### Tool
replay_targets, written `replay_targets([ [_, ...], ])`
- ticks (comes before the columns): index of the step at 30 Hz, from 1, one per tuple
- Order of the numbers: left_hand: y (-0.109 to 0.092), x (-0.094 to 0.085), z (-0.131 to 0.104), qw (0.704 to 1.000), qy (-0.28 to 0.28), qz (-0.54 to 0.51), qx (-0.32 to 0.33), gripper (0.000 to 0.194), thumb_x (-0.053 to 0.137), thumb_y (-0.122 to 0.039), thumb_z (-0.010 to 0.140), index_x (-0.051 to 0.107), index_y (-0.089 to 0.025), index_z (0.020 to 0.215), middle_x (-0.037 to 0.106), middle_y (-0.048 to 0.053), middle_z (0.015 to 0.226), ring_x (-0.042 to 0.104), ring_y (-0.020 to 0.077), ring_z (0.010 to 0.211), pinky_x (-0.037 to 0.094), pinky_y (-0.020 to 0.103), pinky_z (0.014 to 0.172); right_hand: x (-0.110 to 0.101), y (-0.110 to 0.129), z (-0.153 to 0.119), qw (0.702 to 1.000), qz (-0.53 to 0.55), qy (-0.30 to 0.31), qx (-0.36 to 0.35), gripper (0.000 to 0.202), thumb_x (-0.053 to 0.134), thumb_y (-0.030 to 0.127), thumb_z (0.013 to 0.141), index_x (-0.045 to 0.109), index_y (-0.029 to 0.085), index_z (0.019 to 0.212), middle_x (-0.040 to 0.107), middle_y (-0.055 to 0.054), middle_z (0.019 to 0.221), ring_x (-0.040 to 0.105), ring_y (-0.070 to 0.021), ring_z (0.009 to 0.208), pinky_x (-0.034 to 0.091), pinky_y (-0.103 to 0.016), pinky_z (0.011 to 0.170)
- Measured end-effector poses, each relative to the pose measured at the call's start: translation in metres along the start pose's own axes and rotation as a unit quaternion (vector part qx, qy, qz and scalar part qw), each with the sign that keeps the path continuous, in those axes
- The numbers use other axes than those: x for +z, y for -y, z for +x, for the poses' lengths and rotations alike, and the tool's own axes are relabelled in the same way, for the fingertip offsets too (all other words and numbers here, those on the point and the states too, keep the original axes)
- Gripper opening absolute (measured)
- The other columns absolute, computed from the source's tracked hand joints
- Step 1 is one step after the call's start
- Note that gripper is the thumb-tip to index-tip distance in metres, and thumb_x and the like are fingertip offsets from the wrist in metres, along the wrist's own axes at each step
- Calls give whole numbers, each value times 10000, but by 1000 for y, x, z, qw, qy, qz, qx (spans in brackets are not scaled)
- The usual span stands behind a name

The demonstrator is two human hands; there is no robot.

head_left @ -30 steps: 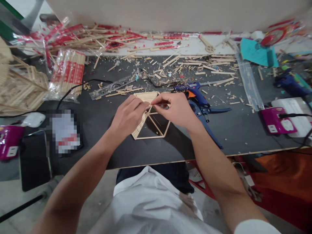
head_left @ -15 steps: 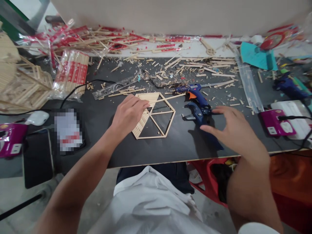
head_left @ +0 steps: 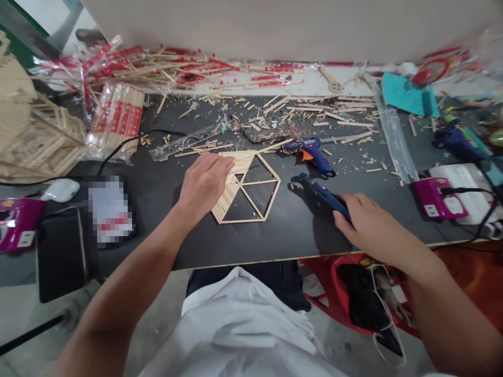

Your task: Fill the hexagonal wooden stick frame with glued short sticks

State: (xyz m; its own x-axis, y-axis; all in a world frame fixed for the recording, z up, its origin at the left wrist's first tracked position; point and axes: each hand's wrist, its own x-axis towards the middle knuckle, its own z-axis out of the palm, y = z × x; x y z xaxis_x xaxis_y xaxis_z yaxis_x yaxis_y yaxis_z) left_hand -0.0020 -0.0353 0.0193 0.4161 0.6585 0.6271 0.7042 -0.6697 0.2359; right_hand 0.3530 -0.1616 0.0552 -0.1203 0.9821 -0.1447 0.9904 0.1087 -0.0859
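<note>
Head view: the stick (head_left: 275, 146) is pinched at one end by the left hand (head_left: 206, 180) over the frame (head_left: 240, 221) on the table (head_left: 243, 250), its long axis slanting forward-right. The cutter (head_left: 320, 192) is gripped by the right hand (head_left: 363, 217), right of the frame, its head angled forward-left, apart from the stick.

Glue gun (head_left: 312, 152) behind cutters (head_left: 320, 193), frame (head_left: 271, 201) left

Plain, baggy light grey-white shirt (head_left: 239, 330), all creased and bunched up at the front. Pants (head_left: 285, 285) are super dark, kinda navy or black.
</note>
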Motion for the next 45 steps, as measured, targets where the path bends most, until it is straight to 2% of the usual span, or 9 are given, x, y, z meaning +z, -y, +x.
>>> replay_targets([
  [3, -1, 0, 0, 1000, -1, -8, -9, 244, 503, -259, 1075, 733, -189, 1032, 741, 69, 896, 666, 200, 869, 534, 341, 829, -10, 22, 0, 992, 117, 11, 53, 345, 358, 502, 1006, 579, 239, 968, 663, -124, 871, 657, -307, 765, 525, -439, 704],
  [5, -1, 0, 0, 1000, -5, -10, -14, 234, 517, -263, 1072, 733, -188, 1023, 742, 67, 891, 668, 198, 861, 532, 342, 830, -17, 38, 7, 974, 211, 34, 71, 408, 354, 601, 1005, 510, 269, 827, 620, -62, 732, 605, -256, 653, 490, -392, 622],
  [7, -1, -1, 1, 1000, -15, 0, -13, 226, 530, -264, 1069, 735, -185, 1015, 746, 63, 880, 672, 195, 849, 533, 337, 822, -22, 55, 17, 955, 287, 46, 61, 440, 397, 655, 986, 520, 266, 824, 614, -33, 713, 587, -231, 642, 475, -364, 604],
  [11, 1, -7, 3, 999, -39, 11, -12, 217, 536, -272, 1069, 735, -193, 1029, 764, 62, 901, 679, 196, 854, 541, 336, 822, -30, 89, 42, 928, 368, 51, -4, 440, 468, 647, 978, 546, 241, 829, 626, -19, 738, 573, -199, 666, 460, -325, 610],
  [16, 10, -18, 7, 993, -101, 9, -62, 201, 541, -323, 1069, 730, -259, 1046, 761, 58, 904, 671, 213, 836, 531, 384, 807, -34, 122, 76, 922, 381, 48, -53, 399, 487, 580, 1005, 562, 221, 850, 661, -36, 797, 575, -186, 708, 425, -304, 625],
  [20, 12, -23, 8, 992, -97, 16, -73, 183, 565, -320, 1059, 735, -255, 1039, 766, 59, 902, 691, 219, 840, 535, 386, 812, -37, 140, 94, 917, 388, 55, -75, 373, 481, 532, 1030, 610, 199, 924, 721, -65, 921, 616, -199, 808, 429, -300, 690],
  [26, 4, -20, 7, 996, -55, 28, -67, 226, 538, -311, 1067, 742, -222, 1028, 788, 62, 952, 716, 200, 877, 544, 339, 841, -39, 150, 100, 907, 404, 70, -91, 371, 458, 509, 1046, 628, 186, 981, 727, -62, 1008, 630, -195, 895, 432, -293, 774],
  [37, -1, -20, 6, 997, -45, 38, -41, 236, 535, -267, 1070, 745, -170, 1022, 786, 63, 922, 713, 179, 866, 553, 291, 836, -29, 146, 95, 912, 394, 65, -89, 382, 429, 547, 1039, 521, 217, 869, 588, -12, 814, 538, -167, 730, 403, -303, 672],
  [45, 0, -20, 5, 997, -42, 56, -43, 237, 539, -273, 1070, 741, -173, 999, 772, 68, 897, 704, 190, 852, 554, 304, 813, -21, 147, 95, 917, 377, 28, -123, 356, 430, 527, 1056, 531, 221, 905, 638, -46, 926, 599, -205, 885, 441, -335, 804],
])
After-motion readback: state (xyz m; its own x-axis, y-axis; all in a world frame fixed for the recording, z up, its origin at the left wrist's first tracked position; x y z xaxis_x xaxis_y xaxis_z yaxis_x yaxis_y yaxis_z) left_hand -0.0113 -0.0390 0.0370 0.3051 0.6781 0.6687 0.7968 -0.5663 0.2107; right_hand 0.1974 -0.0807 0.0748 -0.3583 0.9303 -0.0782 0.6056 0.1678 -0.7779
